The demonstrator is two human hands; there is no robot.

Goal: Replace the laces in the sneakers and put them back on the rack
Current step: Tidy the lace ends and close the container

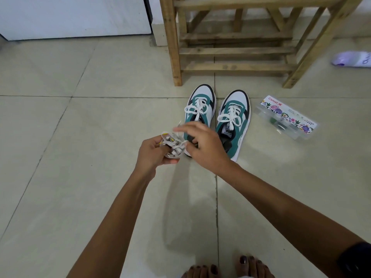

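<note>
The left hand (152, 153) grips a bundle of white laces (174, 146) above the floor (60, 137); the right hand (202, 145) hovers beside it, blurred, fingers loosely spread, seemingly teasing a strand free; both sneakers (216, 117) stand laced just before the wooden rack (230, 47); likely the spare laces are being readied; next, untying the old bows.

The right hand (202, 146), its fingers motion-blurred, covers the heel of the left sneaker (199, 109). At one o'clock the wooden rack (236, 51) is cut off by the top edge, and at three o'clock a white object (353, 59) runs past the right edge, too blurred to identify.
</note>
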